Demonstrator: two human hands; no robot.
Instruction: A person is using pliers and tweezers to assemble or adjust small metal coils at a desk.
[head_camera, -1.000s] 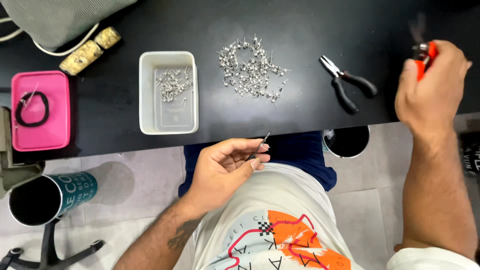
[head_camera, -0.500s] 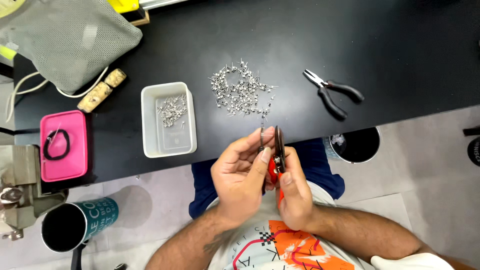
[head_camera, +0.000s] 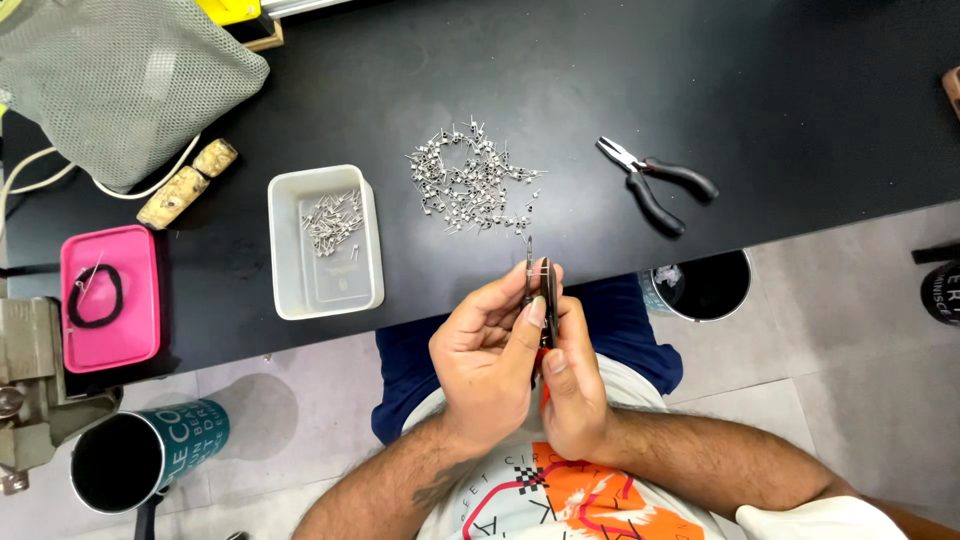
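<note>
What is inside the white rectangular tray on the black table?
The white tray holds a small cluster of metal pieces at its far end; the rest of its floor shows bare. Nothing covers it. The pieces are too small to tell their exact shape.

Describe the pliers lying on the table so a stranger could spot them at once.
On the black table, look right of the loose pile of small metal pieces. The pliers lie there alone, silver jaws pointing up-left, with black handles, unlike the red-handled tool held in the hands.
</note>
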